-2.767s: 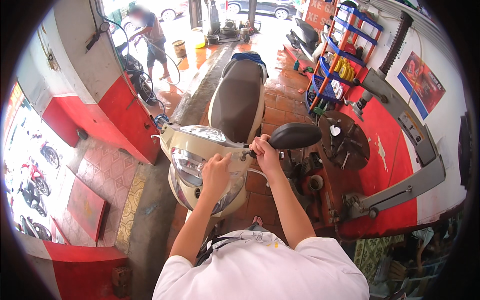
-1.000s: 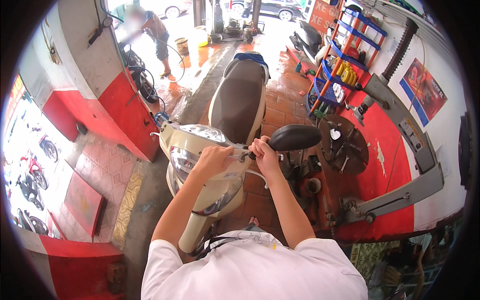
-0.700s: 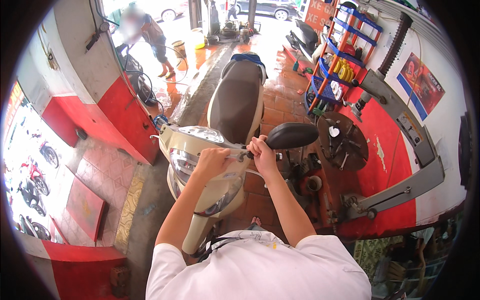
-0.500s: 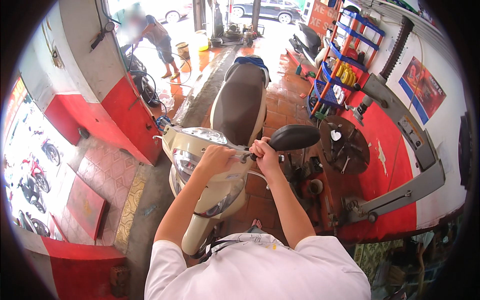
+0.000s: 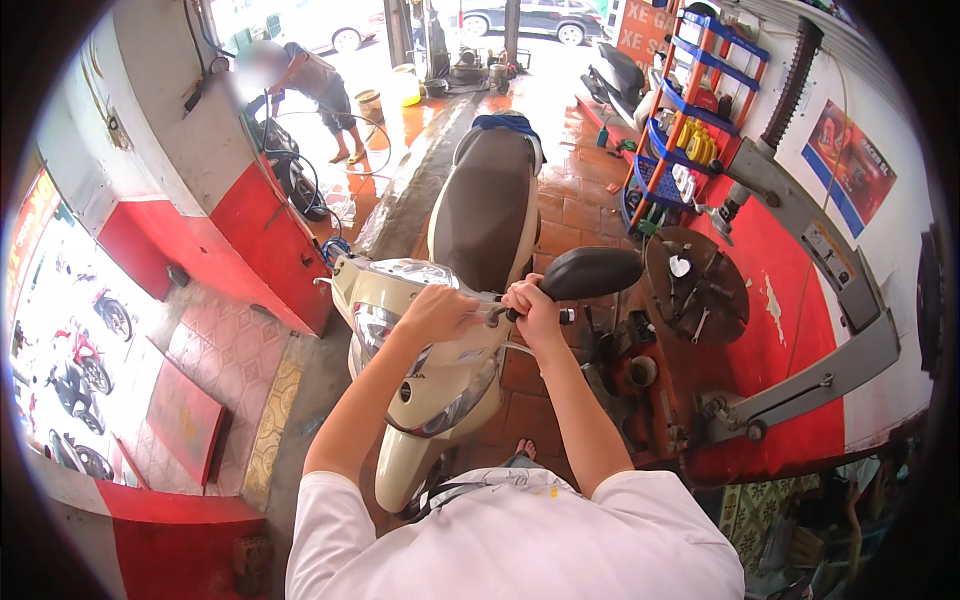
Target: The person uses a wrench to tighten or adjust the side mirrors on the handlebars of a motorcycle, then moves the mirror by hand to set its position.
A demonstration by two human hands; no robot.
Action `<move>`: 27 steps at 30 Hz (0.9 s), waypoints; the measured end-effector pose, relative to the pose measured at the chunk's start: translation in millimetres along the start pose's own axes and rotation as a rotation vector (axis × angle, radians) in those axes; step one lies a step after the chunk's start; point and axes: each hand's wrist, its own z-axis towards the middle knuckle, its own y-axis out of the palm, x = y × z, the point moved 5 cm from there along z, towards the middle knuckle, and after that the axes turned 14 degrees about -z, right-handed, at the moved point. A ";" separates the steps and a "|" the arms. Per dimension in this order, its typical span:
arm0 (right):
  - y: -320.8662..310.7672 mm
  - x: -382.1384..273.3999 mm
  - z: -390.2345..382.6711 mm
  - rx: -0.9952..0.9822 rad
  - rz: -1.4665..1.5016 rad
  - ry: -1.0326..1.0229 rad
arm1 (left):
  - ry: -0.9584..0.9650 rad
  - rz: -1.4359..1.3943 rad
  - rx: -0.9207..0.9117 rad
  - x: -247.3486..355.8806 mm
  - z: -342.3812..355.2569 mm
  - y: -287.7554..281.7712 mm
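A cream scooter with a brown seat stands in front of me, its front toward me. My right hand is closed at the handlebar, at the base of a black rear-view mirror, seemingly around its stem. Just right of that hand, the handlebar end sticks out. My left hand is closed at the inner side of the same handlebar, over the front cowl. A small metal part shows between my hands. What the left fingers grip is hidden.
At right are a round dark tool tray with a wrench, a grey machine arm and a blue-and-orange shelf with yellow bottles. Behind at left, a person bends over another motorbike. A red-and-white pillar stands left.
My view has shifted slightly, so the scooter and room sit a little differently. Both hands keep their places at the handlebar. The person behind has bent toward the motorbike.
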 end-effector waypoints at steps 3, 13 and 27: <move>-2.5 -0.1 0.7 0.021 0.005 0.000 | -0.065 -0.004 0.074 1.8 -4.9 9.5; -2.0 2.0 2.2 -0.052 0.000 -0.010 | 0.115 0.077 -0.038 -5.6 27.4 4.5; -3.2 9.7 -11.9 0.133 0.023 -0.060 | 0.085 -0.097 0.040 -14.0 21.5 10.4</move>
